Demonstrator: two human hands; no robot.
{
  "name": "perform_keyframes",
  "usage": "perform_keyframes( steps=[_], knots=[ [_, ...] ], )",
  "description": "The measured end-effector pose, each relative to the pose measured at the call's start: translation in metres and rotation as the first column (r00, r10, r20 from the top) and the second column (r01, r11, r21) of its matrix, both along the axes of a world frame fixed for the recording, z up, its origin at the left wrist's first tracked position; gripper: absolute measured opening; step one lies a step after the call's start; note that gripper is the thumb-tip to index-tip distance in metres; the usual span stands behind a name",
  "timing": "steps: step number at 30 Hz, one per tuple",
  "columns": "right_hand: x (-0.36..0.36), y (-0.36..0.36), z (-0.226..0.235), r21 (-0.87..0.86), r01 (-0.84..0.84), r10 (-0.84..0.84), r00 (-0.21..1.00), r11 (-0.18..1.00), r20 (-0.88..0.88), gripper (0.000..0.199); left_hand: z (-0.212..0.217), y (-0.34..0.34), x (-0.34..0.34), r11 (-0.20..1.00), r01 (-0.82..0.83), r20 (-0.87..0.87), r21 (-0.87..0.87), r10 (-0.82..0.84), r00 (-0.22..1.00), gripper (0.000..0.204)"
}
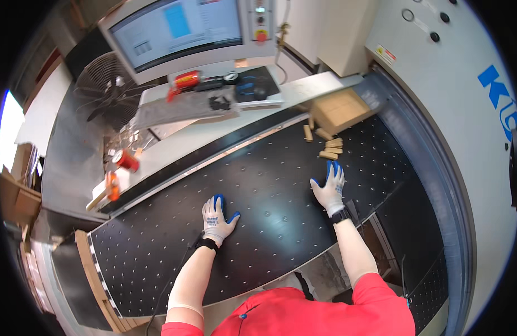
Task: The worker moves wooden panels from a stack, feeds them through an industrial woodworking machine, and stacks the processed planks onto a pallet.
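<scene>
Both my hands wear white gloves with blue fingertips, a black band at each wrist. My left hand [217,220] is over the left-middle of a black table dotted with small studs [269,193], its fingers stretched out and thumb apart, holding nothing. Farther right, my right hand [330,190] reaches forward with fingers extended and thumb spread, also holding nothing. Just beyond its fingertips lie several small tan wooden blocks [332,149] in a loose group. Behind them sits a tan box-like piece [341,110] at the table's far edge.
A monitor [177,33] stands at the back beside a red stop button [261,36]. On the ledge are a red-and-black tool [186,80], a red can [126,161] and an orange object [112,186]. A fan [107,84] is at the far left; a large grey machine [437,61] borders the right.
</scene>
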State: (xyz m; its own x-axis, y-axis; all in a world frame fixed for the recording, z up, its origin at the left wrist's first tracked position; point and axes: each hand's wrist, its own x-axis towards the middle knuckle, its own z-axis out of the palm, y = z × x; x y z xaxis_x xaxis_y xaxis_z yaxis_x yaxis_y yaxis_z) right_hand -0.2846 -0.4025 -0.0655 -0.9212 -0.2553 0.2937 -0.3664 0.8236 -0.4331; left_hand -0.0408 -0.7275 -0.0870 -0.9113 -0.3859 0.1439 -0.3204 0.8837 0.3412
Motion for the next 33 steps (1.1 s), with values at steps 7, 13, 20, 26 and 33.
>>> perform_keyframes(
  steps=[7, 13, 20, 26, 33],
  knots=[
    [-0.067, 0.034, -0.011, -0.154, 0.000, -0.007, 0.999, 0.988, -0.050, 0.103, -0.002, 0.045, -0.125, 0.992, 0.120, -0.159, -0.024, -0.122, 0.980, 0.101],
    [-0.098, 0.034, -0.011, 0.114, -0.194, 0.189, 0.980, 0.974, 0.058, 0.114, -0.020, 0.041, -0.163, 0.977, -0.108, -0.172, 0.184, 0.140, 0.975, 0.105],
    [-0.149, 0.034, -0.017, 0.235, -0.209, 0.178, 0.973, 0.949, 0.146, 0.092, 0.012, 0.059, -0.277, 0.975, 0.090, 0.209, 0.202, -0.132, 0.969, 0.149],
    [-0.126, 0.037, -0.038, 0.117, -0.173, 0.186, 0.975, 0.978, -0.118, 0.050, 0.016, 0.071, -0.303, 0.984, 0.173, 0.286, 0.041, -0.177, 0.942, 0.131],
    [-0.064, 0.048, -0.029, 0.068, -0.237, 0.243, 0.965, 0.969, -0.097, 0.041, -0.019, 0.084, -0.267, 0.970, 0.099, -0.143, 0.221, -0.068, 0.987, 0.085]
  ],
)
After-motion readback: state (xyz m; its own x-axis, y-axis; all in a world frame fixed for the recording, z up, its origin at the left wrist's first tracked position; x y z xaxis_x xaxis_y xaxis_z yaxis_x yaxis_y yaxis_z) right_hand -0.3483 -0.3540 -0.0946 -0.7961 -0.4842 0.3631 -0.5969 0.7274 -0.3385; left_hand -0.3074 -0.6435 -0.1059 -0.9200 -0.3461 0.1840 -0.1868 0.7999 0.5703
